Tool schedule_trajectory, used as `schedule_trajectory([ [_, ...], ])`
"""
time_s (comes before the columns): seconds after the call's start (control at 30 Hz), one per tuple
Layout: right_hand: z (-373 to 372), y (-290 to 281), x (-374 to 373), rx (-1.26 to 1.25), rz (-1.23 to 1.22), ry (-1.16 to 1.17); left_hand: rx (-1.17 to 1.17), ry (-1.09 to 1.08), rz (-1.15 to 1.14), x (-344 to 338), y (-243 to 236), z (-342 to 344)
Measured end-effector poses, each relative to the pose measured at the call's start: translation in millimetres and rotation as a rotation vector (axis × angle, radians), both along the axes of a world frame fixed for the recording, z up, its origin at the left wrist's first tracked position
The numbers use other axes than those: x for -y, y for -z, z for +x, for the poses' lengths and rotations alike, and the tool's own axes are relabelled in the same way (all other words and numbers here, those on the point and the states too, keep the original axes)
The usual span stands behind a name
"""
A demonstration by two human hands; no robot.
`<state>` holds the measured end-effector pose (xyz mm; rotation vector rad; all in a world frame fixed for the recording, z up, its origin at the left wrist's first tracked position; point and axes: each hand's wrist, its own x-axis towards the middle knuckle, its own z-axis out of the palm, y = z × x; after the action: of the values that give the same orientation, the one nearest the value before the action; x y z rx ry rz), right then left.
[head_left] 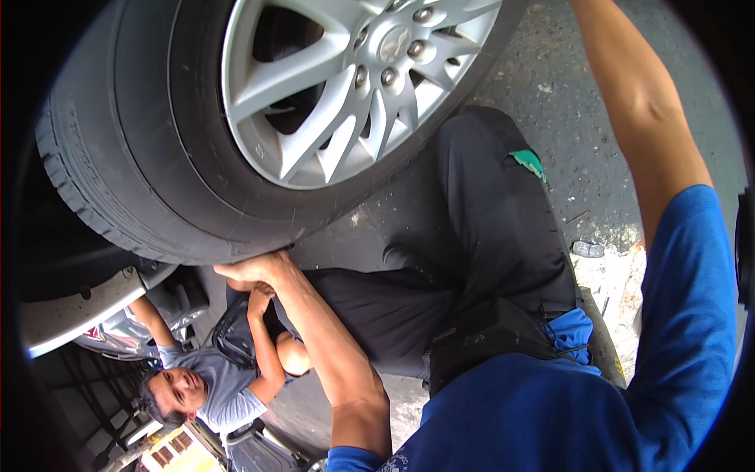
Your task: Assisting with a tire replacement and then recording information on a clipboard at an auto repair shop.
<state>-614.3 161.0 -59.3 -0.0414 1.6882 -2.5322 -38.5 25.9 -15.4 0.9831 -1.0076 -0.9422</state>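
At the left edge of the frame, a pale curved car body panel sits beside the tyre, which fills the upper left. Below it, at the lower left, a co-worker in a grey shirt looks up, one hand beside the wearer's left wrist. The wearer's left hand is against the tyre's lower edge; its fingers are partly hidden, so whether they curl or lie flat cannot be told. Right of that, at the upper centre, the silver rim faces out with lug nuts in its holes, so the wheel seems to be on its hub; how tight they are does not show, and what is left cannot be judged further. At the upper right, the right forearm leaves the frame, its hand and fingers unseen.
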Motion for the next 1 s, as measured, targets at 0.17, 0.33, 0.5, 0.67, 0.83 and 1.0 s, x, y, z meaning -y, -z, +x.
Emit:
schedule_trajectory([
  [0.17, 27, 13, 38, -0.037, -0.042, -0.046, -0.225, 0.049, 0.000, 31, -10, 56],
  [0.33, -6, 18, -10, -0.198, 0.043, 0.118, -0.143, -0.071, 0.015, 13, -8, 20],
  [0.5, -10, 14, 20, -0.098, -0.001, -0.038, -0.229, -0.020, 0.018, 26, -10, 38],
  [0.67, -45, 37, 4, 0.006, -0.282, -0.048, -0.364, 0.080, -0.003, 34, 0, 32],
  [0.83, -79, 56, -9, 0.002, -0.173, -0.168, 0.049, -0.105, -0.171, 30, -1, 34],
  [1.0, -62, 67, 17, -0.195, 0.153, -0.046, 0.251, -0.191, -0.132, 16, -7, 53],
])
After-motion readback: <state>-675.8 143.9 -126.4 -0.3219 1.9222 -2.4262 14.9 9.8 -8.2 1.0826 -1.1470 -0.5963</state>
